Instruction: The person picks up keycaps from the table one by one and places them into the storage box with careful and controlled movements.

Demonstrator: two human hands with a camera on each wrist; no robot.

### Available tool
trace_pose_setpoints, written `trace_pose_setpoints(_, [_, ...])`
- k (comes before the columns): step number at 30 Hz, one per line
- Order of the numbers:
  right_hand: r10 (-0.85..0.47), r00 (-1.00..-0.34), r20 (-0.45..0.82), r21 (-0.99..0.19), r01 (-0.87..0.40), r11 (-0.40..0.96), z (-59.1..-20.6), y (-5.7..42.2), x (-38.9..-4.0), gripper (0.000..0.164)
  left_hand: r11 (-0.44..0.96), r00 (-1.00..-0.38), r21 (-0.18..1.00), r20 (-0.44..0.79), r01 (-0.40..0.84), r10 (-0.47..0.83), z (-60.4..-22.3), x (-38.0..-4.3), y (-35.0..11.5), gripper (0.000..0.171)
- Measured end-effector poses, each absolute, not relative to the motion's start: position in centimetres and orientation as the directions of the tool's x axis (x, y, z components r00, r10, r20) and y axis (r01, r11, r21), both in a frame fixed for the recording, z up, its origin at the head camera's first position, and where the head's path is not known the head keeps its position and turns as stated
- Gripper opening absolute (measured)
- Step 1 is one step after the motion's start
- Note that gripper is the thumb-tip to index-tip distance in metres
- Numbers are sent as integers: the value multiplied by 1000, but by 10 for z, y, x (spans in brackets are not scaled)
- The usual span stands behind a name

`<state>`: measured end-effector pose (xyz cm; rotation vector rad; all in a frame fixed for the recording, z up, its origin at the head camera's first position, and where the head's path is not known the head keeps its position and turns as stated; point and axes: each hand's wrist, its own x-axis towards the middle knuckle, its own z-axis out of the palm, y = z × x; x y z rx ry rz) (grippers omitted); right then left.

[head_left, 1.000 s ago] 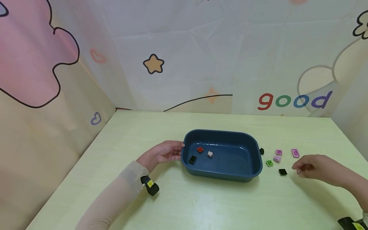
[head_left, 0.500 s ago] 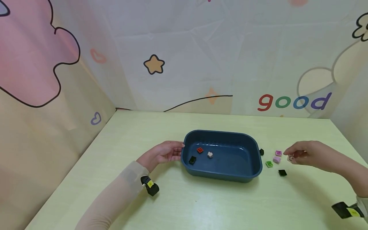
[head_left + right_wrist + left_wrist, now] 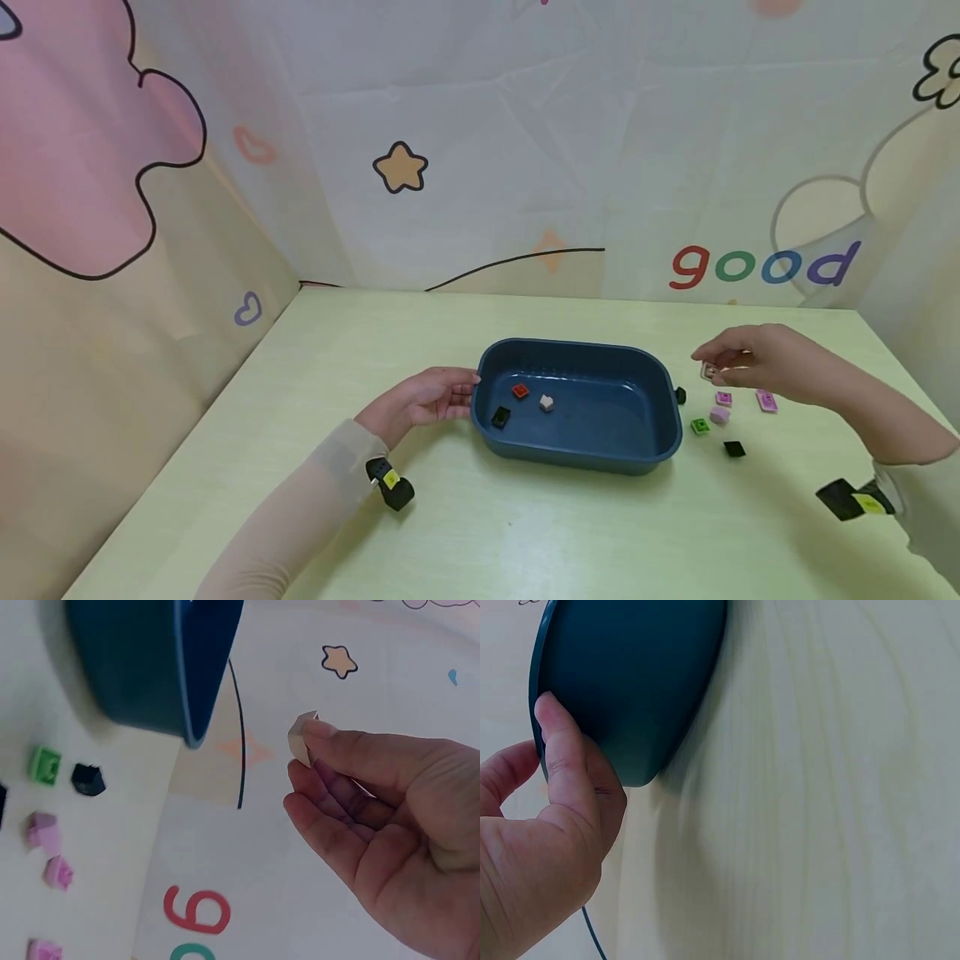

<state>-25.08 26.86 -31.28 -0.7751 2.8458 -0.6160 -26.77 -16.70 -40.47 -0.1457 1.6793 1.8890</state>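
Observation:
A dark blue plastic basin (image 3: pixel 570 460) stands on the table. At its left end my left hand (image 3: pixel 426 398) grips the rim, with fingers against the outer wall (image 3: pixel 641 697) in the left wrist view. My right hand (image 3: pixel 776 362) is raised above the table beyond the basin's right end. Between thumb and fingertips it pinches a small white toy brick (image 3: pixel 301 739), partly covered by the thumb. Inside the basin lie a red brick (image 3: pixel 520 391), a black brick (image 3: pixel 501 417) and a white brick (image 3: pixel 547 403).
Right of the basin lie a black piece (image 3: pixel 681 396), a pink brick (image 3: pixel 723 399), a lilac piece (image 3: pixel 720 415), a green brick (image 3: pixel 700 427), a flat black piece (image 3: pixel 735 449) and a longer pink brick (image 3: pixel 767 402). A printed cloth backdrop (image 3: pixel 487 183) rises behind the table.
My right hand has risen and moved left toward the basin, carrying the white brick. The longer pink brick, covered half a second ago, shows again. My left hand stays at the rim.

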Motion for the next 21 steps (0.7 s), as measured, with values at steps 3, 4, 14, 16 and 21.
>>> trace_pose_setpoints(3, [-532, -847, -17, -429, -474, 769, -306, 253, -256, 32, -15, -813, 865, -465, -501, 351, -405, -267, -168, 14])
trace_pose_setpoints(4, [-538, -843, -20, -437, -477, 762, -305, 248, -258, 32, -13, -813, 864, -467, -503, 348, -404, -267, -168, 14])
trace_pose_setpoints(14, [-614, -787, -59, -478, -518, 710, -299, 198, -271, 28, -8, -809, 853, -492, -522, 321, -403, -267, -166, 12])
trace_pose_setpoints(16, [-627, -776, -63, -473, -530, 704, -299, 190, -274, 28, -10, -808, 851, -495, -526, 321, -403, -268, -166, 13])
trace_pose_setpoints(21, [-666, -744, -54, -438, -582, 685, -298, 174, -280, 26, -18, -808, 848, -497, -529, 318, -403, -267, -167, 13])
